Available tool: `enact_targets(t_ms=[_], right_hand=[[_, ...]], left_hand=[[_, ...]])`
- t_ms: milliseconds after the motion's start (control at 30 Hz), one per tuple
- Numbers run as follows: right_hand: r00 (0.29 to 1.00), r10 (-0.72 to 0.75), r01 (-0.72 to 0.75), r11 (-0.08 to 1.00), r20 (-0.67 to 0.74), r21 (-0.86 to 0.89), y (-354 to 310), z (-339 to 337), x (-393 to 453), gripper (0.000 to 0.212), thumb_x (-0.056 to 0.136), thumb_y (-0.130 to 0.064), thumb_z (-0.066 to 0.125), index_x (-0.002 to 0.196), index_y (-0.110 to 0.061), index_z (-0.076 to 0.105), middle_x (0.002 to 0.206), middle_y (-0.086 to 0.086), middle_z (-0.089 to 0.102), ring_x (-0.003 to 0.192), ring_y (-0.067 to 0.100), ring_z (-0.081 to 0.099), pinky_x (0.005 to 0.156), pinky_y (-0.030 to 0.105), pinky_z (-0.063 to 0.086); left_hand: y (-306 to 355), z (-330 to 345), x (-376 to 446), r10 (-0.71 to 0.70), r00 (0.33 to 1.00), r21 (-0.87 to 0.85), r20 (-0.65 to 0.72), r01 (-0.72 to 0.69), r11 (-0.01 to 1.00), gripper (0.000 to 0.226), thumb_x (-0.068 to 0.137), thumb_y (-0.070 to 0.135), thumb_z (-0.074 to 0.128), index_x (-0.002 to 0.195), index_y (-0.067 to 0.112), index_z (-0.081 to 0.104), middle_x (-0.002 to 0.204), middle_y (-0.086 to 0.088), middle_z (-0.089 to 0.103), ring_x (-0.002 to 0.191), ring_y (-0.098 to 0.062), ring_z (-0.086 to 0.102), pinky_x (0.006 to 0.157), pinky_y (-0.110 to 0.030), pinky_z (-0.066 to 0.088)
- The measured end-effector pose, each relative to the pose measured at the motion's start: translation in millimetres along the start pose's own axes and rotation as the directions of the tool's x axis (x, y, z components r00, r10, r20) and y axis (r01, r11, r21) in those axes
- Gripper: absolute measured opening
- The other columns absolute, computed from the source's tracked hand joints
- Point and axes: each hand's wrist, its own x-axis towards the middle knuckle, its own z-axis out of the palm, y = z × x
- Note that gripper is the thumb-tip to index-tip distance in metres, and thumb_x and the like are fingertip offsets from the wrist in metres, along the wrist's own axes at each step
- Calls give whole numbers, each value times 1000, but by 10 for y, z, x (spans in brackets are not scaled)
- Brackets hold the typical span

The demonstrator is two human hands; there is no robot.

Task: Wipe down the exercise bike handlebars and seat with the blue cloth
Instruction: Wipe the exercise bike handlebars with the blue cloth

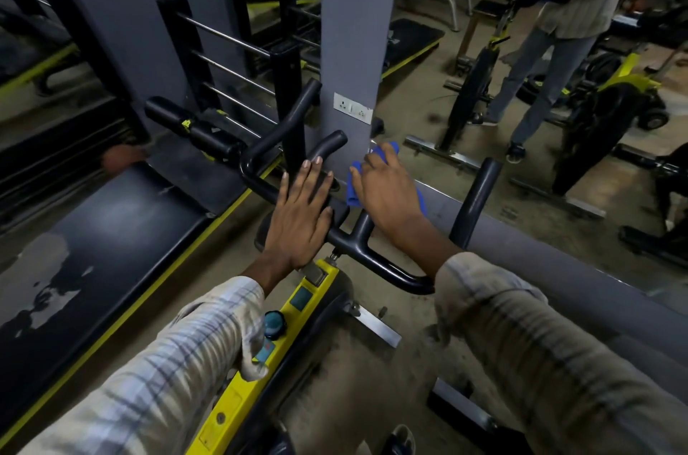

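With the left hand (299,218) flat on the black tubular handlebars (376,261), the right hand (387,190) gripping the blue cloth (353,190) may skip the far grips.

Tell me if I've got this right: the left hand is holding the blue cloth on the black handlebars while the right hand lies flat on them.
Not quite: the hands are swapped. In the head view, the right hand holds the blue cloth on the black handlebars, while the left hand lies flat on them with fingers straight.
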Motion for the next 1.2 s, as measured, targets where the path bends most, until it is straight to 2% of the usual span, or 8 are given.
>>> enact_targets(t_ms=[300, 467, 567, 667, 867, 1000, 1100, 1200], right_hand=[[999, 40, -41, 999, -35, -27, -158, -331, 9, 27, 112, -26, 46, 113, -13, 70, 116, 11, 69, 121, 33, 55, 103, 40, 44], [929, 210, -134, 958, -303, 254, -54, -308, 38, 43, 112, -37, 44, 115, -3, 71, 119, 15, 69, 124, 36, 56, 101, 49, 50], [986, 153, -127, 940, -60, 316, -55, -270, -64, 43, 107, -47, 51, 127, -11, 64, 131, 13, 61, 127, 34, 53, 101, 50, 51], [992, 116, -121, 979, 42, 166, -74, -251, -69, 43, 101, -29, 64, 140, -11, 55, 140, 16, 52, 129, 38, 50, 101, 47, 50], [1000, 30, -30, 999, -5, -15, -141, -308, -55, 40, 96, 8, 50, 133, -4, 58, 135, 20, 59, 130, 44, 51, 96, 49, 52], [964, -124, 165, 972, -236, 165, 103, -232, -112, 36, 85, 8, 62, 119, -5, 67, 118, 19, 68, 115, 38, 60, 95, 49, 51], [929, 212, 6, 811, -303, 586, 135, -89, -239, 33, 97, -15, 68, 129, -10, 62, 121, 10, 65, 110, 23, 59, 99, 37, 50], [860, 511, -269, 438, 8, 858, -126, 90, -318, 54, 97, -47, 69, 135, -14, 52, 122, 10, 64, 110, 29, 64, 97, 48, 55]], left_hand=[[-3, -31, -3, -1, 999, 37, 33, 0, 999, 68, 108, 43, 23, 169, 14, 18, 179, -8, -4, 166, -23, -9, 132, -58, 8], [7, -29, -1, -20, 999, 37, 40, 19, 999, 68, 107, 44, 21, 169, 15, 18, 179, -7, -7, 165, -23, -11, 133, -57, 4], [8, -25, -1, -16, 1000, 34, 26, 15, 999, 68, 107, 43, 22, 168, 14, 23, 179, -7, -4, 166, -23, -8, 133, -58, 5], [11, -21, -2, -12, 1000, 50, 24, 10, 999, 66, 107, 43, 24, 167, 15, 26, 179, -8, -4, 166, -23, -9, 132, -58, 7], [9, -33, 0, -13, 1000, 50, 19, 12, 999, 65, 108, 43, 23, 167, 15, 27, 179, -7, -5, 165, -23, -11, 132, -58, 7], [0, -19, -1, -8, 1000, 45, 6, 8, 999, 65, 107, 43, 23, 166, 15, 30, 179, -7, -5, 166, -23, -8, 132, -59, 8], [5, -10, 2, -10, 1000, 43, -10, 10, 999, 64, 107, 43, 24, 164, 16, 34, 179, -7, -4, 166, -24, -7, 132, -59, 8], [12, 3, 2, -7, 1000, 41, -20, 8, 999, 62, 108, 41, 27, 163, 16, 36, 179, -7, -4, 166, -23, -7, 132, -59, 8]])
